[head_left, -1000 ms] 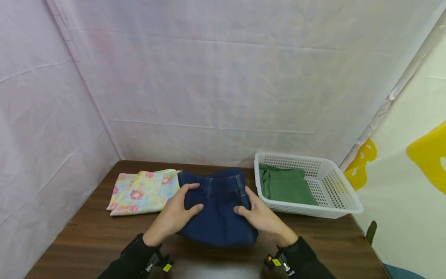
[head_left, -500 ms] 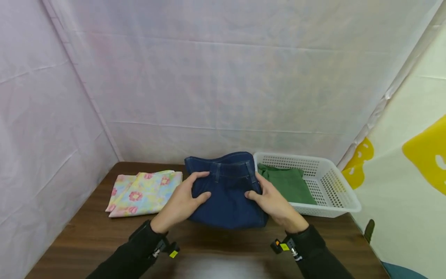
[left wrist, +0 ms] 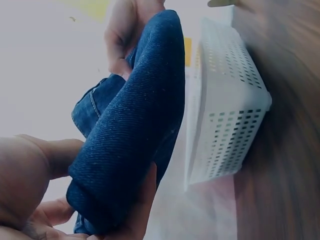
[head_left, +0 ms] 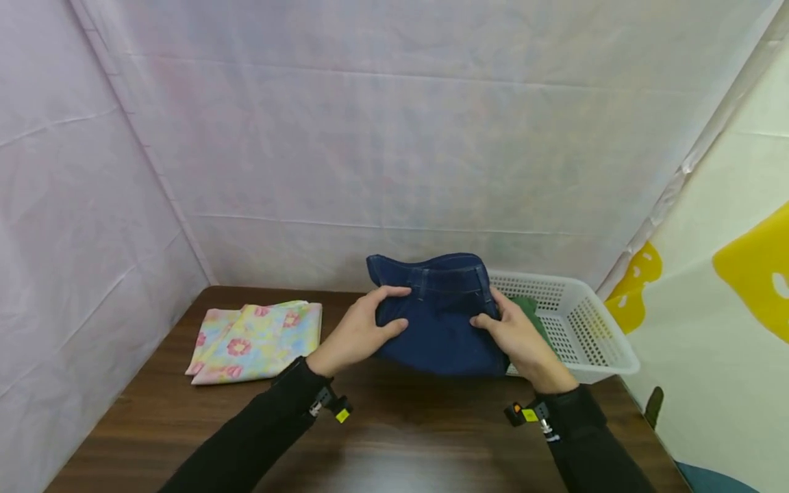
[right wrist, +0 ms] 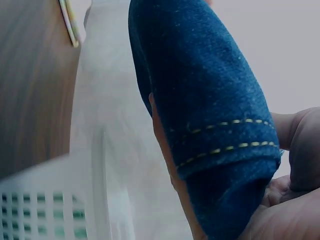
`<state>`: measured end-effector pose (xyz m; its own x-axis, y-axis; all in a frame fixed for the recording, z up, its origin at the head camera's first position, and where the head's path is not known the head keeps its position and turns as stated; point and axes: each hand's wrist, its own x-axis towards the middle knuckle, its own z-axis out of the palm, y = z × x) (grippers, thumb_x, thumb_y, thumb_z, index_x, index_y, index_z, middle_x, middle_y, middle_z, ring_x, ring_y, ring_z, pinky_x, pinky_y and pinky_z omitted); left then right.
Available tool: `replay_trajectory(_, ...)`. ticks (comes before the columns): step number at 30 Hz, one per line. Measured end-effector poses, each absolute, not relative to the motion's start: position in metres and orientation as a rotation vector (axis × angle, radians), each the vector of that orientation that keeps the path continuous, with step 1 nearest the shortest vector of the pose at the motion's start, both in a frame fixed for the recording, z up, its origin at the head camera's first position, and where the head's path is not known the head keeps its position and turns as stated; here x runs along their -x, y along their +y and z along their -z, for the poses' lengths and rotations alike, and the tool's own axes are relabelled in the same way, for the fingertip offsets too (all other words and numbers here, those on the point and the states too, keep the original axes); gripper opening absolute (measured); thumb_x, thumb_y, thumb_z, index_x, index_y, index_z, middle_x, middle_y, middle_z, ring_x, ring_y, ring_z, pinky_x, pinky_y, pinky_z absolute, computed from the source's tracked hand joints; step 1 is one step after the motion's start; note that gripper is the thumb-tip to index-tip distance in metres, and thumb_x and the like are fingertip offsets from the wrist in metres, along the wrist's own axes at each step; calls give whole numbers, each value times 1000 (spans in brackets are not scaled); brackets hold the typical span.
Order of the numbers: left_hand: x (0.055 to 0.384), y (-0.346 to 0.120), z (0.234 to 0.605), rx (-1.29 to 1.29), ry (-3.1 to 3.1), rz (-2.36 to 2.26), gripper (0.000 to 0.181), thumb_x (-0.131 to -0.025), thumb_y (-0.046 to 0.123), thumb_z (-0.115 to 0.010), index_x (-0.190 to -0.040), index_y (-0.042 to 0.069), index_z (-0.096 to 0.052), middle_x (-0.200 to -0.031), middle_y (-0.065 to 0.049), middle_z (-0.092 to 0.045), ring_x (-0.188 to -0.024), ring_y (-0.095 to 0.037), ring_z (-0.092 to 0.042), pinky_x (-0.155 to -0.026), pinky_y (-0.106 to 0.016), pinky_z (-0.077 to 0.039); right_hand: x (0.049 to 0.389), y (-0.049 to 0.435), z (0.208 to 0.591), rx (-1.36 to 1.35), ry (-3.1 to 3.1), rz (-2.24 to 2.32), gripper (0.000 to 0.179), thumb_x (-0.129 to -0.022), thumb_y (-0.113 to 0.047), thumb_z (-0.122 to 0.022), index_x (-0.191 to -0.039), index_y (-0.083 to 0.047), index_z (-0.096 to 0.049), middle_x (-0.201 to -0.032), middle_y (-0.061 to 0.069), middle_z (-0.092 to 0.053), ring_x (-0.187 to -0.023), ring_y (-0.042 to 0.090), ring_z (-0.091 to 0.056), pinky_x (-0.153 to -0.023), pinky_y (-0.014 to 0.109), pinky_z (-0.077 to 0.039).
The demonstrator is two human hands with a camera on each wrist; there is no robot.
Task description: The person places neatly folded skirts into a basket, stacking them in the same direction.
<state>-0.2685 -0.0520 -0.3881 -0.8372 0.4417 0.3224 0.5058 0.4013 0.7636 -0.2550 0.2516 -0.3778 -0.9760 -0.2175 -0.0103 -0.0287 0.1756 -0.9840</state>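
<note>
Holds a folded denim garment [head_left: 440, 325] up in the air above the dark wooden table [head_left: 394, 438], waistband [head_left: 453, 279] at the top, across the left end of the white basket [head_left: 588, 332] in the head view. Cannot tell from that angle whether already over the rim or still short of it. Pinches one side edge with the left hand [head_left: 364, 325] and the opposite edge with the right hand [head_left: 520, 332], with thumbs laid on the near face and other fingers tucked behind in both wrist views. Looks soft but thick, so should bend easily while keeping some body, and should feel moderately weighty for cloth because of the stacked layers. Seems neither slippery nor fragile, judging by the coarse twill. Best gripped at the folded sides just below the waistband, deep enough to catch every layer, with some risk of inner folds slipping loose under a shallow pinch. Bows into a wave along the top edge, a hint of limpness between the two holds. Compared with half a second ago, sits farther right and higher in the head view, now hiding most of the green cloth [head_left: 529, 306] instead of only a strip of it. Shows no clear change in the grip, nor in the floral cloth [head_left: 259, 342] folded at the left.
</note>
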Motion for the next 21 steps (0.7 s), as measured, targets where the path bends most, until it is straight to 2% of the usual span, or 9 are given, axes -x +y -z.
replay_trajectory(4, 280, -35, 386, 925, -2570, 1454, 52, -99, 28, -69, -147, 26, -50, -151, 7, -43, -141, -20, -37, -111, -49, -36, 261, 268, 376, 199, 2326, 1909, 76, -101, -13, -59, -162, -28, -16, -152, 13, -41, -118, 32, -59, -88, 45, -55)
replay_trajectory(11, 296, -5, 391, 990, -2566, 1551, 53, -98, 23, -70, -147, 27, -50, -153, 4, -41, -142, -22, -35, -111, -51, -34, 270, 293, 373, 134, 2548, 1808, 66, -99, -10, -61, -158, -21, -32, -138, 20, -53, -107, 35, -64, -82, 44, -56)
replay_trajectory(17, 307, 21, 395, 1023, -2551, 1618, 54, -98, 18, -70, -147, 26, -50, -151, 6, -41, -141, -19, -37, -110, -47, -37, 275, 315, 372, 84, 2686, 1694, 70, -101, -14, -59, -161, -20, -23, -144, 20, -49, -117, 37, -56, -92, 47, -50)
replay_trajectory(21, 314, 40, 398, 1037, -2543, 1620, 55, -97, 14, -71, -147, 24, -51, -151, 5, -43, -140, -17, -38, -110, -43, -38, 279, 329, 374, 80, 2724, 1688, 70, -101, -12, -57, -161, -14, -21, -147, 24, -45, -125, 41, -49, -101, 54, -43)
